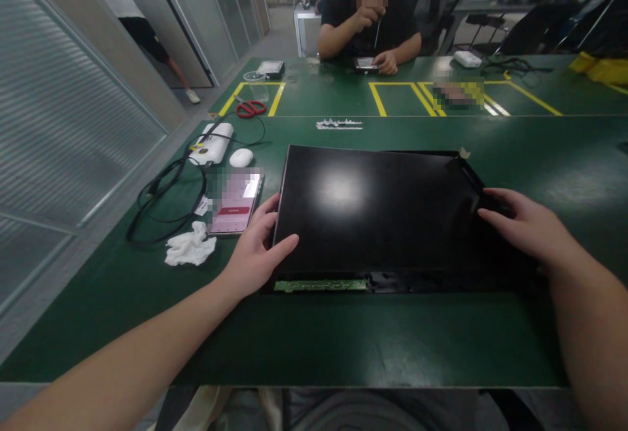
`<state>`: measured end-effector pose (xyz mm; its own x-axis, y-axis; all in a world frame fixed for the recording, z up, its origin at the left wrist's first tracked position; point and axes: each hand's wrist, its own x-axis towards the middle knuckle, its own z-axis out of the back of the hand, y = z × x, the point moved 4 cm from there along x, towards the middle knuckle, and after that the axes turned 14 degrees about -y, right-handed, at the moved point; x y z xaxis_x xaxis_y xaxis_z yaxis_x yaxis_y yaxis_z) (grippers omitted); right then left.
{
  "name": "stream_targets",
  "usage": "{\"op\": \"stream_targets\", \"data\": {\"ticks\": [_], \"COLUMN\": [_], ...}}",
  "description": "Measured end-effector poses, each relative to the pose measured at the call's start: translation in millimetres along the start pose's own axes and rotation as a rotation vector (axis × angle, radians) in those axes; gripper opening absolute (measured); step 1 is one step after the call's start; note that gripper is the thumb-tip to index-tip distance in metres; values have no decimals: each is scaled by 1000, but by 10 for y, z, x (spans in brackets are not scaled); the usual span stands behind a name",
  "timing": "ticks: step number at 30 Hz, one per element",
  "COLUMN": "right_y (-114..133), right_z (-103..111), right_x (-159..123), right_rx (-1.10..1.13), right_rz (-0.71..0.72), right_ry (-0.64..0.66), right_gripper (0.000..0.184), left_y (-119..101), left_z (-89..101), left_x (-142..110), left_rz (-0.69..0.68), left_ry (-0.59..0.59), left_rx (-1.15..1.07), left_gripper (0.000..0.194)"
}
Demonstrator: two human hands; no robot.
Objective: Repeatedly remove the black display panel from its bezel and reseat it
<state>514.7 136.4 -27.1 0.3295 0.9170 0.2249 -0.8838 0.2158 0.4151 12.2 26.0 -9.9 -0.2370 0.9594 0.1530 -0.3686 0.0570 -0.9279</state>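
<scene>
A glossy black LCD panel [373, 222] lies face up on the table in front of me, tilted slightly within a shallow black frame [471, 172]. Along its near edge runs a thin green circuit board [321, 285]. My left hand [260, 248] grips the panel's left edge, thumb on the face and fingers behind the side. At the right side, my right hand [520, 222] is closed round the frame's edge, with thumb and forefinger at the rim; its other fingers are hidden. A small pale tab [464, 154] sticks up at the frame's far right corner.
Left of the panel are a phone [233, 212], crumpled tissue [191, 245], black cable [169, 235], white case [241, 157], white device [214, 143] and red scissors [250, 110]. White strips [339, 125] lie beyond. A person [367, 25] works across the green table [343, 339].
</scene>
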Motion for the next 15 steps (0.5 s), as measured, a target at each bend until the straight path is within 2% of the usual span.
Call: {"op": "stream_targets", "data": {"ticks": [7,15], "right_y": [119,68], "right_z": [43,5], "right_x": [-51,-48], "right_rx": [-24,45], "right_rz": [-5,-35], "right_ry": [30,2], "right_gripper": [81,79], "left_y": [20,-18], "left_z": [7,23], "left_x": [-3,-13], "left_rz": [-65,-102], "left_ry": [-7,-9], "left_rx": [22,49], "left_gripper": [48,51]}}
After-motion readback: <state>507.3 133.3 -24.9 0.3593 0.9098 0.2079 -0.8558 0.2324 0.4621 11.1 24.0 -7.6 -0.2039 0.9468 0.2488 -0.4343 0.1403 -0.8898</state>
